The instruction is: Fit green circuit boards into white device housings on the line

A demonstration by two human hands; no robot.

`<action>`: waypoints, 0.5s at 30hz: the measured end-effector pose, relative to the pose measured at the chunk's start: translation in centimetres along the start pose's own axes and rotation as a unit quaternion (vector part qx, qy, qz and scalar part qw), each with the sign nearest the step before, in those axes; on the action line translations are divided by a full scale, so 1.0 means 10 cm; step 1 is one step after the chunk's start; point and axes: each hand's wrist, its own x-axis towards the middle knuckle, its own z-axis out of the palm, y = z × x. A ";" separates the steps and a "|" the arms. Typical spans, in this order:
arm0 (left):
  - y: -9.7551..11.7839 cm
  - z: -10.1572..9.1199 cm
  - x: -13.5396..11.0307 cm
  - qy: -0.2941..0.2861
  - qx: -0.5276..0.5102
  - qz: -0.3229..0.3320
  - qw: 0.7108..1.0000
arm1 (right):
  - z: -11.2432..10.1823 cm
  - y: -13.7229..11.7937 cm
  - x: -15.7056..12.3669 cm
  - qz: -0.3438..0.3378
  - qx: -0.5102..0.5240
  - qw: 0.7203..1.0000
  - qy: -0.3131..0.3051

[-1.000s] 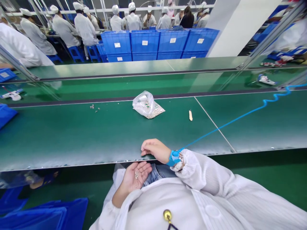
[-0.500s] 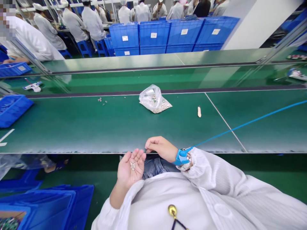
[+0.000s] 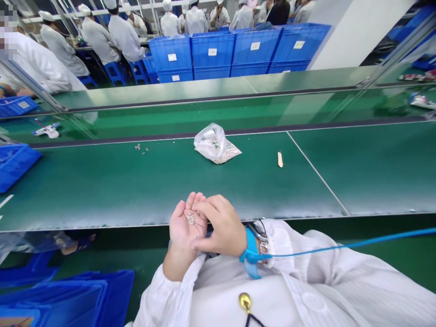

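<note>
My left hand point(image 3: 180, 231) is turned palm up at the table's front edge, fingers slightly curled, cupping a small heap of tiny silvery parts point(image 3: 190, 219). Over it comes my right hand point(image 3: 223, 225), palm down, thumb and fingers apart at the left palm; nothing visible is in its grasp. A blue wrist strap point(image 3: 251, 250) with a cord circles the right wrist. Further back on the green table lies a clear plastic bag point(image 3: 210, 138) partly filled with similar small parts. A few loose parts point(image 3: 137, 146) are scattered left of the bag.
A short pale stick-like piece point(image 3: 279, 159) lies right of the bag. Blue bins stand at the left point(image 3: 17, 163) and lower left point(image 3: 78, 299). The blue cord point(image 3: 357, 243) runs off right. Beyond the table are stacked blue crates point(image 3: 213, 50) and several people in white.
My right hand has moved left and opened from a pinch, over my left palm. My left hand has shifted slightly up. The blue cord now hangs lower, in front of the table edge.
</note>
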 end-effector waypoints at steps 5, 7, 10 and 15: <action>-0.05 0.12 0.05 0.016 0.009 0.002 1.000 | -0.07 0.15 0.24 0.040 -0.031 0.997 0.055; -0.05 0.15 0.08 0.018 0.023 -0.007 1.000 | -0.18 0.25 0.32 0.061 -0.014 0.996 0.064; 0.00 0.20 0.16 0.018 0.045 -0.018 0.999 | -0.38 0.47 0.41 0.101 0.009 0.992 0.072; 0.22 0.54 0.45 -0.012 0.091 -0.007 0.996 | -0.63 1.03 0.42 0.172 0.005 0.982 0.073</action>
